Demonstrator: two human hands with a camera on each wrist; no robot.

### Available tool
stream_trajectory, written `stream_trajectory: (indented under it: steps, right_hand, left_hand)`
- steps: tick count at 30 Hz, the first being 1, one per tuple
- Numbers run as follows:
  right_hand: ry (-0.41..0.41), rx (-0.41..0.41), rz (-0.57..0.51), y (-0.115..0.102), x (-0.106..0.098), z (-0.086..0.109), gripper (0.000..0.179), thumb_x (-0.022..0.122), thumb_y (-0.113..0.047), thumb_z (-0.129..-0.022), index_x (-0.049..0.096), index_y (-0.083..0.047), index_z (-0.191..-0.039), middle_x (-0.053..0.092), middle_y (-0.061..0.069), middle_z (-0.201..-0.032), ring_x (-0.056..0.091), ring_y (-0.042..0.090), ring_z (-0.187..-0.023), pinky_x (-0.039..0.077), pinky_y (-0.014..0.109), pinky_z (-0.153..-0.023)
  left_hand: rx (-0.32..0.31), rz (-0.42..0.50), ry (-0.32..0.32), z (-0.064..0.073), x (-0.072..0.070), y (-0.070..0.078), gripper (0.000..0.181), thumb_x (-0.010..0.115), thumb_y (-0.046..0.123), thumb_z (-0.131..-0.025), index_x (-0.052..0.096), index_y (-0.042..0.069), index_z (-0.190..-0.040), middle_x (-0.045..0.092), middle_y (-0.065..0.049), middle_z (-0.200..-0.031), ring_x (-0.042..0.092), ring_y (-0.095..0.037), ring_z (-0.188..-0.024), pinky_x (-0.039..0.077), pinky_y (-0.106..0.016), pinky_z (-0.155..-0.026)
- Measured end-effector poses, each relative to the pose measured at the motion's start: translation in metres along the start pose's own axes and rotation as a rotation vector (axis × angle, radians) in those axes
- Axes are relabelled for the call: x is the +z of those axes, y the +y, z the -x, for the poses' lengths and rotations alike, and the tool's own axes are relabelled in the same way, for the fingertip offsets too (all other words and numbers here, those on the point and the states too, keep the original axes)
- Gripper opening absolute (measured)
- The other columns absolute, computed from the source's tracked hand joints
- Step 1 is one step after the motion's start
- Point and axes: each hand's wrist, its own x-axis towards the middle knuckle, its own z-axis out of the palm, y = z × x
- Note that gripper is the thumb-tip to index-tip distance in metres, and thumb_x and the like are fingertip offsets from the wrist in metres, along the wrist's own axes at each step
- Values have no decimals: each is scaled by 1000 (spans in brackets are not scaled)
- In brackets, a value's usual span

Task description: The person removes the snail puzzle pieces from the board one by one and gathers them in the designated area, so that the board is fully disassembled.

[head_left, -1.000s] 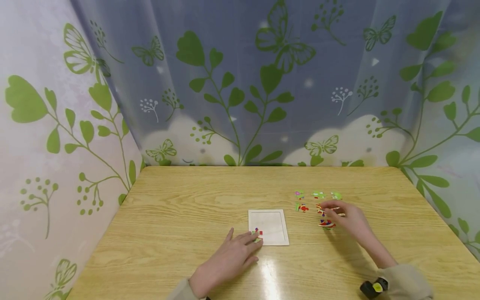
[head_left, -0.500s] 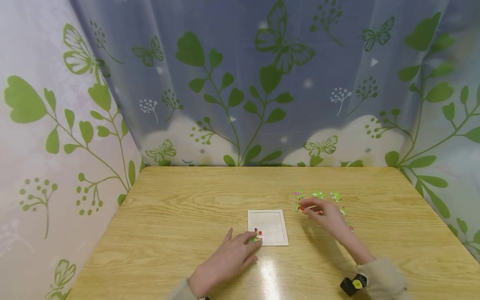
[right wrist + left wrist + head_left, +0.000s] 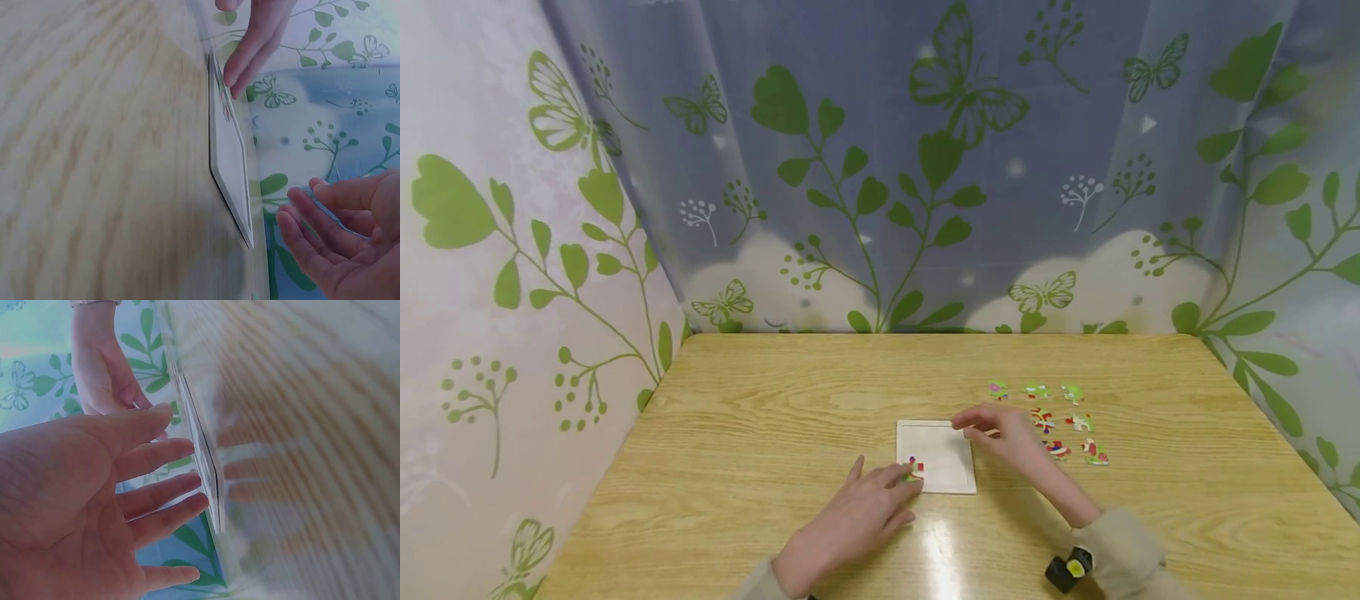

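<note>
A square white puzzle tray (image 3: 942, 454) lies flat on the table. A colourful puzzle piece (image 3: 912, 463) sits in its near-left corner. My left hand (image 3: 850, 521) rests at that corner, its fingertips touching the piece and the tray edge; in the left wrist view the fingers are extended and spread. My right hand (image 3: 1007, 437) hovers over the tray's far-right corner, fingers slightly bent. In the right wrist view this hand (image 3: 344, 231) has its thumb near the fingertips, and no piece shows between them.
Several loose puzzle pieces (image 3: 1036, 391) lie face up in rows on the right side of the wooden table (image 3: 760, 400). My right forearm passes close to the nearest ones. Patterned curtains (image 3: 880, 208) stand behind the table and at both sides.
My right hand has moved left from above the loose pieces to the tray's far-right corner, uncovering pieces on the right. My left hand has stayed in place.
</note>
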Motion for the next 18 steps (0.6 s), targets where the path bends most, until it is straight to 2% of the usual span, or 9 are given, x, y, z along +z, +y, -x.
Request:
stream_trajectory:
  steps: [4,11,18]
  right_hand:
    - [-51,13,-10,-4,10,-3,18,66,-5,-97,75,-6,-113,77,8,-107,73,27,-94,59,30,-77]
    - [-110,-12,0,-9,26,-8,19,65,-5,-97,75,-5,-113,76,8,-109,73,26,-95,60,34,-81]
    - [-137,38,6,-16,37,-11,18,66,-6,-96,77,-8,-111,76,8,-112,72,25,-96,59,36,-82]
  left_hand:
    - [-7,-11,1,4,-3,-1,43,64,31,-99,62,15,-140,52,-8,-151,51,-27,-138,33,-66,-113]
    - [-2,-27,-15,13,-5,-5,43,63,30,-100,62,15,-140,51,-6,-152,50,-29,-139,33,-67,-112]
    - [11,-41,-32,16,-2,-7,44,61,31,-101,60,16,-142,53,-5,-151,49,-30,-139,35,-67,-112]
